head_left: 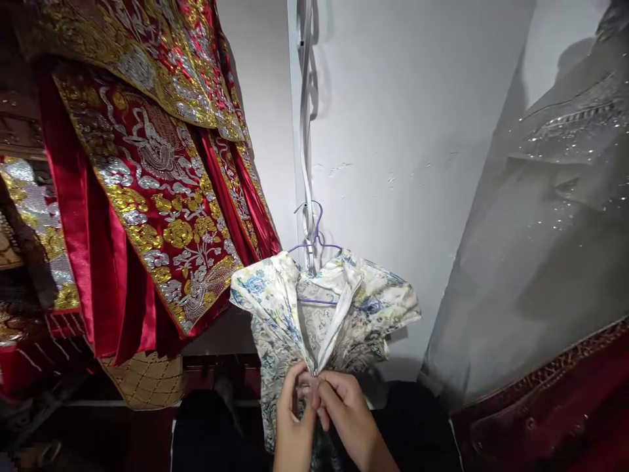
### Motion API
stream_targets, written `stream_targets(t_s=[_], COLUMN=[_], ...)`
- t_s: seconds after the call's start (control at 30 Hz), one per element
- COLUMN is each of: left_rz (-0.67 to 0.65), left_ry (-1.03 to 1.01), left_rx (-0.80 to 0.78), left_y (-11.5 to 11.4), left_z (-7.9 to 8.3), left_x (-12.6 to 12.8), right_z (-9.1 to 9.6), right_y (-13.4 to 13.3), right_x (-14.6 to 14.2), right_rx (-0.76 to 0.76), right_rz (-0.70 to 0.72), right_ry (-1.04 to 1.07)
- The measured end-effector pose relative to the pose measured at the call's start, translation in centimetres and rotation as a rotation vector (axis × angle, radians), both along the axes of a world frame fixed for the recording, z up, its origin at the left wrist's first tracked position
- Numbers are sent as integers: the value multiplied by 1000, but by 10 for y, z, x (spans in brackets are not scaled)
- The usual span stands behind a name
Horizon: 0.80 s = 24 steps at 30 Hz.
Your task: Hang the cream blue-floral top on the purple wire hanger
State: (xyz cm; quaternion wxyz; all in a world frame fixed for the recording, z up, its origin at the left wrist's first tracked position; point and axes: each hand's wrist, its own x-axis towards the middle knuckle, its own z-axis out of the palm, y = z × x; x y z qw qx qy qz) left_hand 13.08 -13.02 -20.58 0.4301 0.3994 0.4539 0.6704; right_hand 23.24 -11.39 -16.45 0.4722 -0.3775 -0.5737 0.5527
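A short-sleeved dress (268, 341) in white with a blue and yellow floral print hangs from a purple hanger (318, 239). Its front opening spreads in a V at the neck and narrows downward to a zipper (314, 367). At the bottom of that V, my left hand (296, 413) grips the fabric edge beside the zipper. My right hand (346, 410) pinches at the same spot, thumb and finger together; whether the zipper pull lies between them is hidden. The two hands nearly touch. Below them the dress falls into shadow.
The hanger hooks onto a white hanging strip (305, 131) against a white wall (393, 118). A red gown with gold and silver embroidery (171, 196) hangs close on the left. To the right are a translucent garment cover (531, 262) and dark red fabric (550, 419).
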Motion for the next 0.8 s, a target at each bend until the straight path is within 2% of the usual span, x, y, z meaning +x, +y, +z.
stream_targets(t_s=[0.07,0.17,0.33,0.47,0.63,0.7,0.8], left_rz=[-97,-126,-101,-70,-65,-92,-176], left_ry=[19,116,252,376,421,443,442], left_rx=[1,49,64,-21,11,41,49], left_y=[3,5,1,1,16,24,32], left_z=[0,7,12,11,-1,-10,-12], left_x=[6,9,12,14,15,16,13], right_z=[1,4,26,67,135,159,180], right_y=[-1,-4,-3,36,101,107,92], right_x=[4,10,12,17,26,30,38], right_rx=[0,-24,-90,-65,31,98,275], right_rz=[29,59,-136,-206,-129,-156,-225], right_ry=[-13,0,215,369,398,400,443])
